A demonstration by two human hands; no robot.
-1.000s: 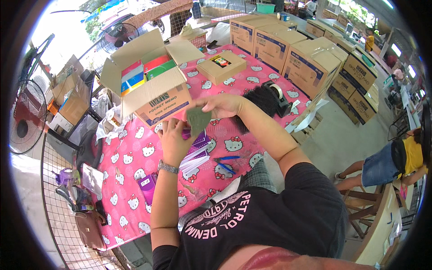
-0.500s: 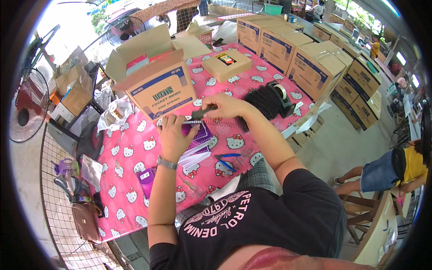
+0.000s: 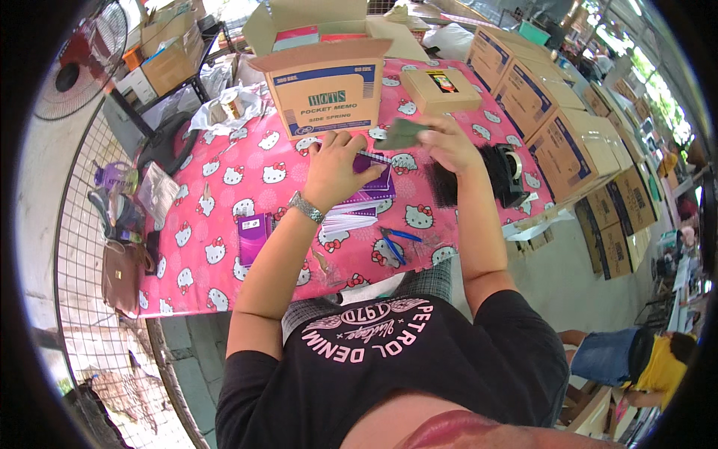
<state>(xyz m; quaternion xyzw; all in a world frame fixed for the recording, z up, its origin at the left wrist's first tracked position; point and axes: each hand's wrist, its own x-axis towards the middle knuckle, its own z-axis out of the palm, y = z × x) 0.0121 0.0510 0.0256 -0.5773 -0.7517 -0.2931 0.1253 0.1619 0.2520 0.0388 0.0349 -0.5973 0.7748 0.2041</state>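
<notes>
purple spiral notebook (image 3: 372, 179) lies on pink cartoon-print tablecloth (image 3: 224, 217), top of small stack, white pads (image 3: 350, 221) under it. left hand (image 3: 334, 166) pressed flat on its near edge, fingers spread, not clamped. right hand (image 3: 443, 144) raised just above, fingers pinched shut on dull green sheet (image 3: 402, 135). sheet not yet on notebook; looks like mid-assembly. another purple notebook (image 3: 252, 236) set aside at left. blue pliers (image 3: 394, 243) near front edge. open carton (image 3: 325, 75) behind holds more stock, so most work seems left.

Notebooks (image 3: 372, 183) before open carton (image 3: 327, 82)
</notes>
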